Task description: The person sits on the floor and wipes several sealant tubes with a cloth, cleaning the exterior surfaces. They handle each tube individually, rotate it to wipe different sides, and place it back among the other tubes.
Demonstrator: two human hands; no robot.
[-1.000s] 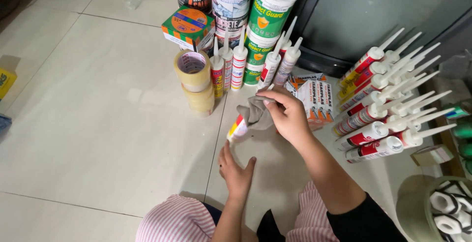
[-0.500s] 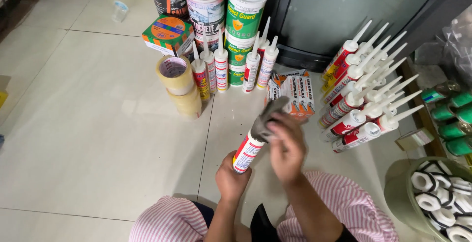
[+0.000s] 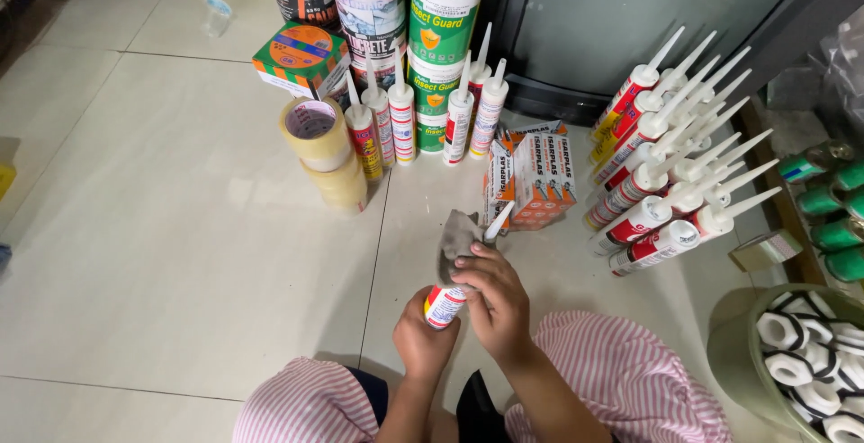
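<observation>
My left hand (image 3: 419, 339) grips the lower end of a white-and-red sealant tube (image 3: 445, 304), held tilted with its nozzle pointing up and away. My right hand (image 3: 494, 302) presses a grey cloth (image 3: 456, 238) around the tube's upper body. Both hands are low over the pale tiled floor, above my knees in pink striped fabric.
Several upright sealant tubes (image 3: 402, 115) stand ahead, next to stacked tape rolls (image 3: 321, 145) and tubs (image 3: 437, 34). A pile of lying tubes (image 3: 666, 166) is at the right, small orange-and-white boxes (image 3: 536, 172) in the middle. A bowl of white fittings (image 3: 807, 364) sits at lower right.
One second ago the tube lay on the floor under my right hand and the cloth. It is now lifted, with my left hand on its base and the cloth around it.
</observation>
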